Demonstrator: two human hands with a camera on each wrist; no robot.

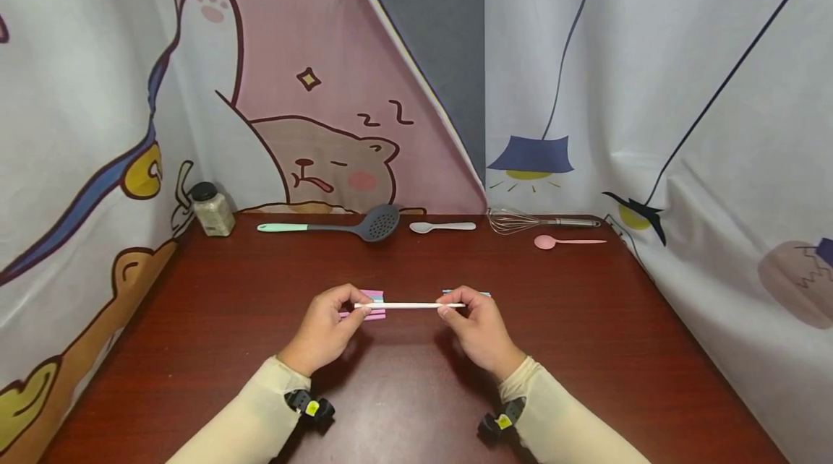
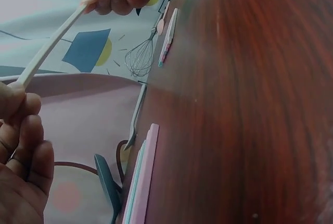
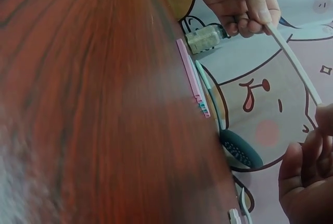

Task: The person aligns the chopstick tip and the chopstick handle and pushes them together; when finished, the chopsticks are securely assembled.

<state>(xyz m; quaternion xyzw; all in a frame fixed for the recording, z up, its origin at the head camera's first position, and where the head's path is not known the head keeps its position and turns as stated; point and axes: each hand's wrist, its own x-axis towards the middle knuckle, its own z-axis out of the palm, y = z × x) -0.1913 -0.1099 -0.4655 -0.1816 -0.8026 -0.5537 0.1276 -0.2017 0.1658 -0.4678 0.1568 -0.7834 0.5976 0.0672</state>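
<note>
A slim cream-white chopstick (image 1: 410,306) is held level above the table. My left hand (image 1: 325,328) pinches one end between thumb and fingers, and my right hand (image 1: 484,330) pinches the other. Below and behind the left hand lie pink and teal chopsticks (image 2: 148,177), side by side on the wood and partly covered in the head view. Another small group of chopsticks (image 2: 169,36), pale with pink and teal ends, lies beyond the right hand and is mostly hidden by it from above.
Along the back edge of the brown table (image 1: 416,392) are a black-lidded jar (image 1: 213,211), a grey slotted skimmer (image 1: 379,224) with a mint handle, a pale spoon (image 1: 442,227), a whisk (image 1: 540,222) and a pink spoon (image 1: 547,242). Printed curtains (image 1: 325,30) hang around it.
</note>
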